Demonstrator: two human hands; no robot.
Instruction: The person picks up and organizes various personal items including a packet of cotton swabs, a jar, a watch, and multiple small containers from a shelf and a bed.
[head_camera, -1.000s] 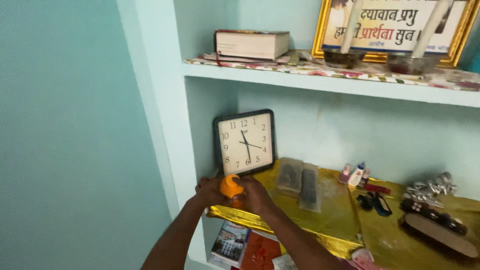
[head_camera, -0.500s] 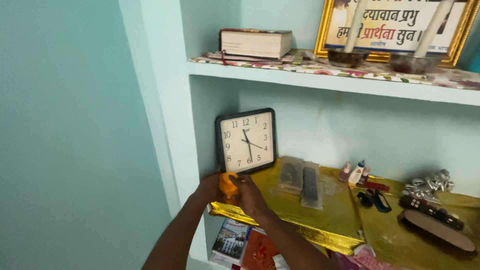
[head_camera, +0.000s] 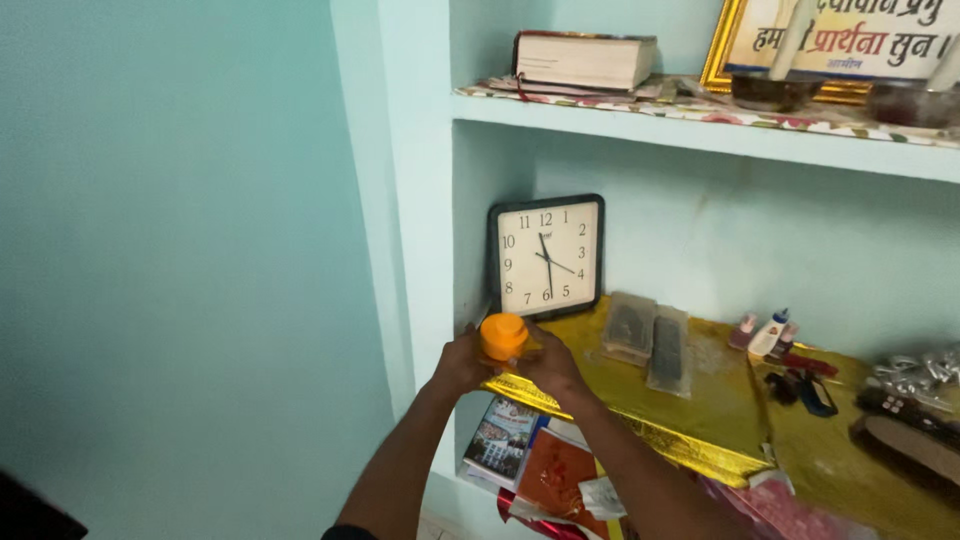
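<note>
Both my hands grip a small container with a round orange cap (head_camera: 503, 336) at the front left corner of the gold-covered shelf (head_camera: 700, 420). My left hand (head_camera: 462, 362) wraps its left side and my right hand (head_camera: 553, 366) its right side. The body under the cap is hidden by my fingers. Just behind it a square black-framed wall clock (head_camera: 546, 258) with a white face leans against the back wall.
Two wrapped remote controls (head_camera: 652, 340) lie on the gold cover, small bottles (head_camera: 768, 333) and dark items further right. A thick book (head_camera: 585, 60) and a gold-framed picture (head_camera: 850, 45) sit on the upper shelf. Booklets (head_camera: 505, 440) lie on the lower shelf. A teal wall is on the left.
The view has shifted left, so the shelf now sits further right in frame. My hands have lifted the orange-capped container slightly, with the cap now showing fully above my fingers.
</note>
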